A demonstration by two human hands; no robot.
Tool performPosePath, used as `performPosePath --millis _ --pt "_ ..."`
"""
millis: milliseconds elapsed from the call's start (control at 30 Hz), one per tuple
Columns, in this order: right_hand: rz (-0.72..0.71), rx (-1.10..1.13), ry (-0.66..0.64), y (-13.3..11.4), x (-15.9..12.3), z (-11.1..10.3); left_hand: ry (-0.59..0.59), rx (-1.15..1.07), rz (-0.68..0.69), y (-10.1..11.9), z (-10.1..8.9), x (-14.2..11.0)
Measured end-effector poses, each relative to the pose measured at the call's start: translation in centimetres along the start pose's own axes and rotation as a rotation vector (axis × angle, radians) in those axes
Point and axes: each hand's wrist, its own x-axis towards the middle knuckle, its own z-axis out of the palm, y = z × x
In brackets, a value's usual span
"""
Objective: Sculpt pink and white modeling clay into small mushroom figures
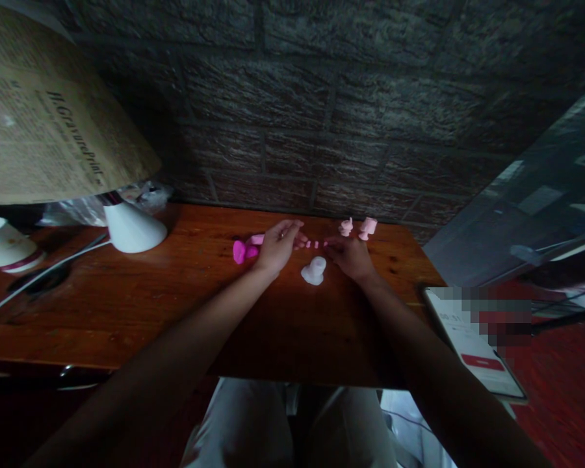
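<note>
My left hand [279, 246] is over the wooden table, its fingers partly bent and apart. Its lower fingertips are beside a small pink piece [308, 244]; whether they touch it is unclear. A second small pink piece [316, 245] lies in the gap between my hands. At the right end of this row, my right hand [351, 257] has its fingertips closed on a third small pink piece [325, 244]. Nearer me stands a whitish lump with a raised round part [316, 266]. Left of my left hand lie a magenta clay-like lump [240, 251] and a light pink block [257, 239].
Two pink shaped figures [368, 227] stand behind my right hand. A lamp with a printed paper-like shade [68, 123] and white base [134, 227], plus a patterned cup [10, 244], occupy the left. A phone [472, 344] is at the right edge. A brick wall [292, 110] rises behind.
</note>
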Motion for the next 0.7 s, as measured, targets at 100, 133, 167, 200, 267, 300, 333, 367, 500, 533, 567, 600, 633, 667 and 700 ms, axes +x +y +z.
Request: performPosePath --millis 100,133,167,200,267,300,333,367,500,533,567,600,633,667,700 --pt "-0.008 0.007 0.001 0.0 0.0 0.1 -0.007 0.002 0.003 0.0 0.0 0.0" --pt "-0.010 0.007 0.007 0.0 -0.1 0.1 -0.008 0.003 0.006 0.0 0.0 0.0" --pt "-0.009 0.008 0.013 -0.1 -0.1 0.0 -0.007 0.004 0.008 0.0 0.0 0.0" --pt "-0.006 0.014 0.016 -0.1 -0.1 -0.1 -0.004 0.003 0.008 0.0 0.0 0.0" --pt "0.007 0.041 0.009 -0.2 -0.2 -0.4 0.002 0.002 0.004 0.1 0.0 0.0" --pt "0.015 0.054 0.003 -0.1 -0.2 -0.7 0.002 0.001 0.000 0.1 0.0 0.0" --pt "0.020 0.060 0.003 0.0 -0.2 -1.0 0.001 0.000 -0.004 0.1 0.0 0.0" --pt "0.025 0.054 0.009 0.1 -0.2 -1.3 -0.001 -0.001 -0.006 0.2 0.0 0.0" --pt "0.006 -0.055 0.091 0.6 -0.1 -2.0 -0.014 -0.003 0.011 0.1 0.0 0.0" --pt "-0.006 -0.081 0.097 0.6 -0.1 -1.9 -0.016 -0.003 0.015 0.1 0.0 0.0" --pt "-0.020 -0.106 0.091 0.6 -0.1 -1.7 -0.016 -0.003 0.015 0.0 0.0 0.0" --pt "-0.033 -0.130 0.077 0.6 0.0 -1.5 -0.016 -0.003 0.012 0.0 0.0 0.0" --pt "-0.044 -0.153 0.060 0.5 0.1 -1.2 -0.014 -0.004 0.009 0.0 0.0 0.0" --pt "-0.052 -0.177 0.045 0.4 0.2 -0.9 -0.013 -0.005 0.008 -0.1 0.0 0.0" --pt "-0.059 -0.197 0.037 0.4 0.2 -0.6 -0.014 -0.006 0.008 -0.1 0.0 0.0"
